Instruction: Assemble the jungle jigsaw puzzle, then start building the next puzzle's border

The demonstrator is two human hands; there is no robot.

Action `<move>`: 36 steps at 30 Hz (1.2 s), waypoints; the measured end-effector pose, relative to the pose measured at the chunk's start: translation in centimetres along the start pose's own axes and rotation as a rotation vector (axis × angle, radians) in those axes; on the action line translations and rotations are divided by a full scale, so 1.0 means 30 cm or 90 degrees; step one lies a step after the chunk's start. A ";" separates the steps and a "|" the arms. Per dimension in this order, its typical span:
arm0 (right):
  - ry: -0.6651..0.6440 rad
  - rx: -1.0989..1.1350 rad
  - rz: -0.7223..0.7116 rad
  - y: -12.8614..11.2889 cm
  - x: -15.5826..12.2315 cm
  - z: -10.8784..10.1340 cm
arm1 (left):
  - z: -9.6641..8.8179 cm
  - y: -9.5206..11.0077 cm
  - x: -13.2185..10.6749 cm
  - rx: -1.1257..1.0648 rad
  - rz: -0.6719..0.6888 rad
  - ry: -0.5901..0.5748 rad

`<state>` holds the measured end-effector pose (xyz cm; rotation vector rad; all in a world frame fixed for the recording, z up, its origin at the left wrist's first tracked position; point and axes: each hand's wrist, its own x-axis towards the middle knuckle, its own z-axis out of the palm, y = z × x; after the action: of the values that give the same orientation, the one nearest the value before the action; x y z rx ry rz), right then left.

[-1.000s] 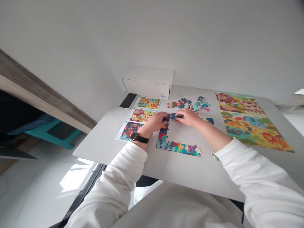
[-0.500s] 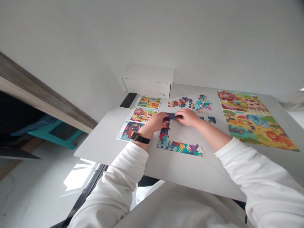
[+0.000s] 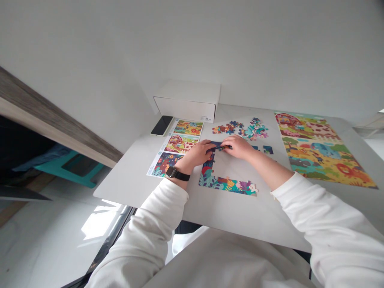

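Observation:
A partly joined jigsaw puzzle (image 3: 222, 184) lies on the table, its left side and near edge forming an L. My left hand (image 3: 201, 153), with a black watch (image 3: 171, 172) on the wrist, rests on the puzzle's upper left corner, fingers bent over the dark pieces. Between the fingers of my right hand (image 3: 238, 147) is a dark puzzle piece (image 3: 225, 147), at the puzzle's far edge beside my left fingertips. Part of that piece is hidden by the fingers. Just right of my right hand lie loose dark blue pieces (image 3: 268, 150).
Loose puzzle pieces (image 3: 255, 129) are heaped behind my hands. Picture cards (image 3: 181, 144) and a phone (image 3: 161, 125) lie to the left, before a white box (image 3: 186, 105). Two finished puzzles (image 3: 324, 152) cover the table's right side. A wall rises behind.
My left fingers have shifted slightly, baring more of the corner piece. My right hand stays at the far edge with its piece, now lying flatter. The camera view has moved a little.

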<state>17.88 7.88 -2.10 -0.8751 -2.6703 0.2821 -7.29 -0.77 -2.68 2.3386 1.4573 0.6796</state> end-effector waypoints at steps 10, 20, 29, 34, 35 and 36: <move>-0.010 -0.011 0.074 0.018 -0.055 -0.058 | 0.020 0.006 0.004 0.072 0.013 -0.033; -0.041 -0.045 0.090 -0.013 -0.038 -0.067 | 0.020 0.002 0.000 0.102 0.029 -0.040; -0.049 -0.048 0.110 -0.011 -0.056 -0.075 | 0.021 -0.003 0.001 0.105 0.008 -0.058; -0.038 -0.073 0.120 -0.004 -0.080 -0.074 | 0.014 0.010 -0.001 0.105 0.001 -0.064; -0.033 -0.072 0.119 -0.002 -0.083 -0.073 | 0.014 0.010 -0.001 0.106 0.000 -0.064; -0.028 -0.069 0.118 0.000 -0.085 -0.071 | 0.014 0.010 -0.001 0.106 0.000 -0.064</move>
<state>20.59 6.53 -0.73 -1.1662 -2.6686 0.2012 -6.84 -0.94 -2.90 2.4567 1.5228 0.4492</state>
